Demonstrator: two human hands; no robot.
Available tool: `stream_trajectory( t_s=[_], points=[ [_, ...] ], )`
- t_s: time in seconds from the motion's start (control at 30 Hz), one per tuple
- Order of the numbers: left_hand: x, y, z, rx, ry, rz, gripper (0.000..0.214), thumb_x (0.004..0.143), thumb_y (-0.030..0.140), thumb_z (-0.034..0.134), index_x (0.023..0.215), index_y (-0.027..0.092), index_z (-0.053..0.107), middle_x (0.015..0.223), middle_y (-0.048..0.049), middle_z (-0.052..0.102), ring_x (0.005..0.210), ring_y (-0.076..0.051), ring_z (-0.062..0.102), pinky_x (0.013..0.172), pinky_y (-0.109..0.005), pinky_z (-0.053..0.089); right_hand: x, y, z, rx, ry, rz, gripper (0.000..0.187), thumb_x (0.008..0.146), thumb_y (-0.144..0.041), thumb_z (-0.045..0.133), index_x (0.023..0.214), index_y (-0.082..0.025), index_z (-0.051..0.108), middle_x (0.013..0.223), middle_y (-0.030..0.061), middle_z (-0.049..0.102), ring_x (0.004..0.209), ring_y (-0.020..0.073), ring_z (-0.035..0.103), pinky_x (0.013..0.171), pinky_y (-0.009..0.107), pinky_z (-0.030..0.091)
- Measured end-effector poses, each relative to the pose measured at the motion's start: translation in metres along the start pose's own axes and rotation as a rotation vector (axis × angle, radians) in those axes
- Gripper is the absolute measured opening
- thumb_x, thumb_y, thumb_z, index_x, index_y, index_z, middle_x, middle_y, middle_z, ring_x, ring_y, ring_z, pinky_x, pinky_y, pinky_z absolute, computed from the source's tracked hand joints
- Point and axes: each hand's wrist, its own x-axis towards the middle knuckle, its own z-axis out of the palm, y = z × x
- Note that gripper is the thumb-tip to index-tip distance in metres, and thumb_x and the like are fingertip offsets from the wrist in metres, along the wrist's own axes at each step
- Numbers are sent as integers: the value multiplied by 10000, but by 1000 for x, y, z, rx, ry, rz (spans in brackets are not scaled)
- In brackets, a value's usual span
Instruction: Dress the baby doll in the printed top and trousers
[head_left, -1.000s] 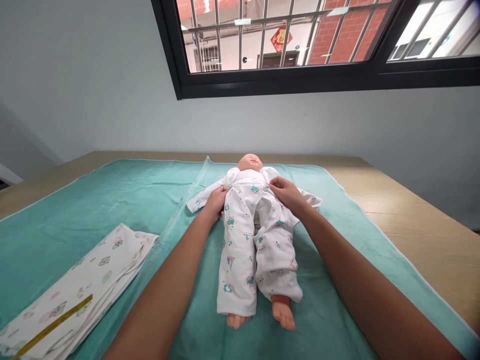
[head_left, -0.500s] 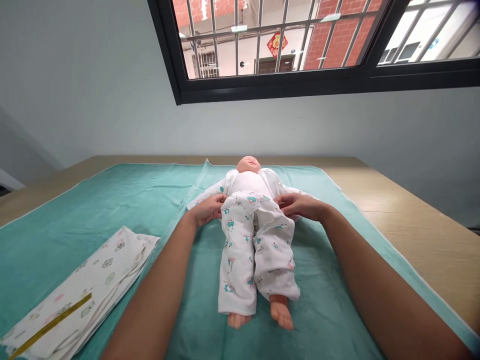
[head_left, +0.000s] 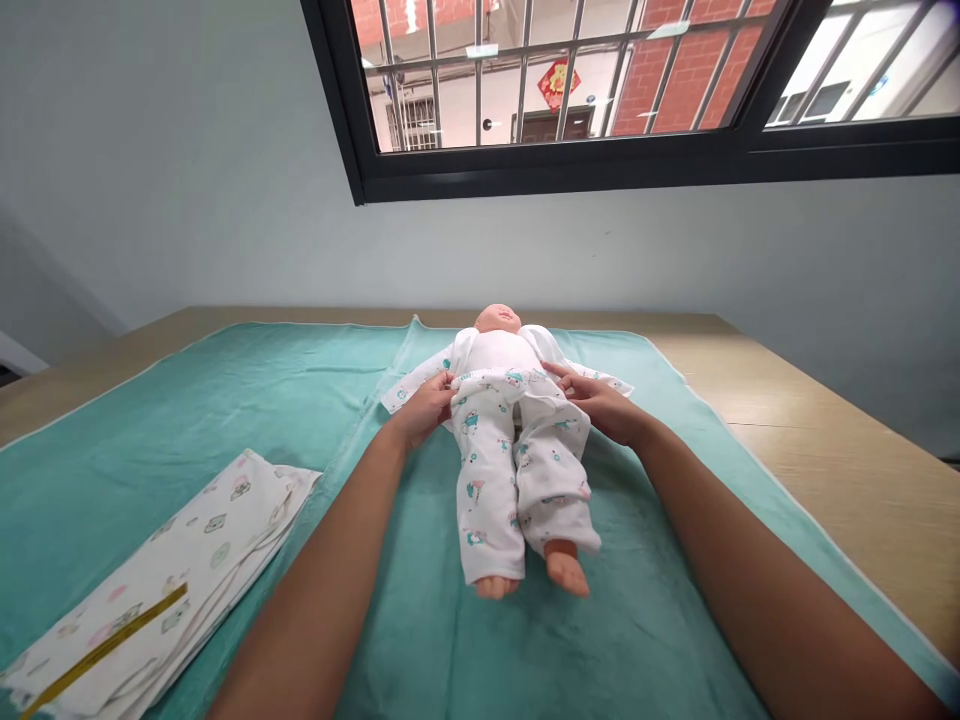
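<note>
doll (head_left: pixel 498 319) | lying face-up | white printed trousers (head_left: pixel 489 470) | worn, legs creased

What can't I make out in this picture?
In the head view:
- The doll's back: hidden by its body, face up on the green sheet.
- Whether the left grip pinches the trousers: too small to tell.
- The folded cloth's near end: cut off by the bottom edge.
- Any marks on the yellow strip: too small to read.
</note>
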Motion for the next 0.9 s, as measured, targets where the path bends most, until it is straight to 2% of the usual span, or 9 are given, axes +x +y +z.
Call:
stream_trajectory(
  t_s=[0.1, 0.23, 0.4, 0.47, 0.57, 0.67, 0.8, 0.9],
  points=[
    [5, -9, 1, -151, 3, 27, 250, 698, 233, 765, 826, 188, 555, 759, 1, 650, 672, -142, 607, 608, -252, 456, 2, 2, 4, 95, -58, 6, 180, 663, -309, 826, 743, -240, 679, 1599, -98, 294, 1275, 366, 514, 869, 389, 537],
    [12, -20, -1, -285, 32, 83, 241, 706, 177, 760, 873, 174, 587, 814, -31, 684, 729, -170, 656, 658, -274, 514, 4, 2, 10, 197, -28, 7, 215, 657, -301, 836, 760, -240, 658, 1568, -77, 366, 1305, 365, 490, 828, 380, 552],
    [14, -23, -6, -273, 18, 69, 256, 697, 129, 749, 913, 154, 614, 855, -52, 700, 761, -178, 674, 672, -276, 537, 5, 6, 11, 234, -1, 2, 210, 657, -277, 839, 774, -252, 667, 1541, -59, 409, 1305, 324, 495, 827, 351, 549],
    [12, -22, -8, -279, 3, 52, 215, 708, 139, 741, 879, 150, 613, 845, -53, 697, 747, -164, 668, 653, -255, 532, 5, 7, 10, 238, -8, 1, 213, 656, -255, 841, 794, -256, 679, 1482, -33, 480, 1246, 293, 541, 819, 335, 543],
    [10, -22, -11, -293, 19, 53, 198, 692, 135, 737, 839, 151, 607, 796, -38, 683, 714, -151, 657, 630, -241, 521, 4, 9, 8, 256, -27, 62, 274, 662, -259, 844, 881, -261, 679, 1161, 16, 673, 971, 223, 649, 698, 299, 522],
    [12, -25, -14, -277, 42, 66, 251, 629, 108, 753, 814, 159, 590, 735, -8, 655, 654, -134, 628, 607, -239, 506, 3, 12, 9, 275, -58, 120, 317, 671, -271, 843, 922, -247, 649, 879, 1, 692, 759, 170, 640, 608, 272, 478],
    [15, -31, -14, -179, 95, 101, 351, 563, 104, 777, 834, 176, 565, 705, 20, 637, 611, -127, 599, 567, -234, 469, 3, 17, 13, 287, -81, 87, 324, 687, -277, 837, 918, -236, 615, 857, -10, 677, 734, 148, 616, 608, 255, 458],
    [15, -33, -9, -149, 154, 136, 359, 575, 145, 783, 831, 193, 535, 679, 40, 620, 574, -115, 570, 550, -228, 441, 3, 20, 14, 275, -99, 79, 324, 706, -309, 831, 929, -236, 607, 891, -8, 667, 754, 146, 603, 614, 255, 448]
  ],
)
